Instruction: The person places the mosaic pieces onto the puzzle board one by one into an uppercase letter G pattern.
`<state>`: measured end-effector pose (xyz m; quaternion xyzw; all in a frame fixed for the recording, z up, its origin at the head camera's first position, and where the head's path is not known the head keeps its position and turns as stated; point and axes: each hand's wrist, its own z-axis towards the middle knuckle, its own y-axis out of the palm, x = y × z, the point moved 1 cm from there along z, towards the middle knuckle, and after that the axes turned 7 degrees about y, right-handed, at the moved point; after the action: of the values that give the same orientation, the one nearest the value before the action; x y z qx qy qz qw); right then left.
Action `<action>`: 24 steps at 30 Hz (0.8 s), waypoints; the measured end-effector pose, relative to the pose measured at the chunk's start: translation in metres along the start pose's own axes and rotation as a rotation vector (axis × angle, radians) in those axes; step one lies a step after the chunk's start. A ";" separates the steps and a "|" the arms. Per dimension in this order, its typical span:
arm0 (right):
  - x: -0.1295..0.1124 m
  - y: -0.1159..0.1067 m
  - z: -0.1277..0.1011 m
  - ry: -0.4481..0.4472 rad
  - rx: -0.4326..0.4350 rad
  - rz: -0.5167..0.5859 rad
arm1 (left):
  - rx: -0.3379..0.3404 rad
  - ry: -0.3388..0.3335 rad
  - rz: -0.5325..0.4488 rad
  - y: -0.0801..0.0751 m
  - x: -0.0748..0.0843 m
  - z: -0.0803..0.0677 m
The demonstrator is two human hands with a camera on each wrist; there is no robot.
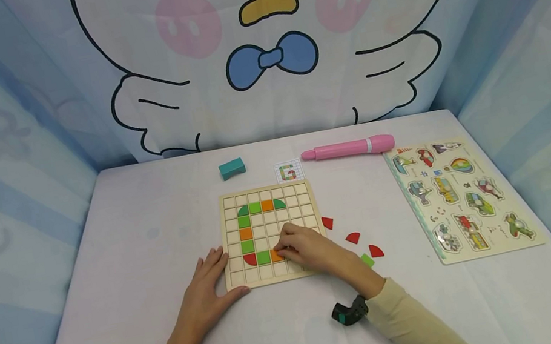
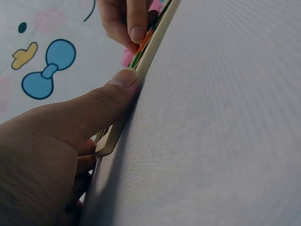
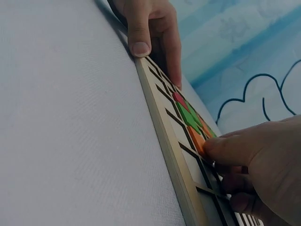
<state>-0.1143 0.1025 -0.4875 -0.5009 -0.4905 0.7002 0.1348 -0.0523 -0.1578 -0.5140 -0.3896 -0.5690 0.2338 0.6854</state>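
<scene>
A wooden grid board [image 1: 240,283] lies on the table with a C-like row of green, orange and red tiles set in its squares. My left hand [image 1: 203,295] rests at the board's near left corner, fingers extended along the left side and thumb on the front edge. Over the bottom row, my right hand [image 1: 311,248] pinches an orange square tile [image 3: 196,139], which sits beside a green square tile [image 1: 263,257]. A red quarter-round tile [image 1: 250,260] is at the row's left end. The right palm and curled fingers cover the board's lower right squares in the head view.
Right of the board lie loose red quarter-round tiles [image 1: 353,238] and a green square tile [image 1: 367,260], partly behind the right wrist. Behind the board are a small pattern card [image 1: 289,171], a teal block [image 1: 232,168] and a pink marker [image 1: 346,149]. A picture puzzle board [image 1: 520,242] lies far right.
</scene>
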 end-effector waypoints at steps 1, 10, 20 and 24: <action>0.000 0.000 0.000 -0.002 0.002 -0.004 | 0.000 0.000 -0.001 0.000 0.000 0.000; 0.000 0.000 -0.001 0.036 0.001 -0.027 | 0.011 0.004 0.001 0.001 0.001 -0.001; 0.006 -0.012 -0.008 0.106 0.061 -0.040 | 0.017 0.011 0.005 0.001 0.000 -0.001; 0.010 -0.017 -0.010 0.108 0.095 -0.038 | 0.017 0.010 0.006 0.001 0.000 -0.001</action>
<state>-0.1161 0.1230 -0.4793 -0.5215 -0.4584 0.6918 0.1981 -0.0516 -0.1574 -0.5147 -0.3868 -0.5625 0.2387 0.6907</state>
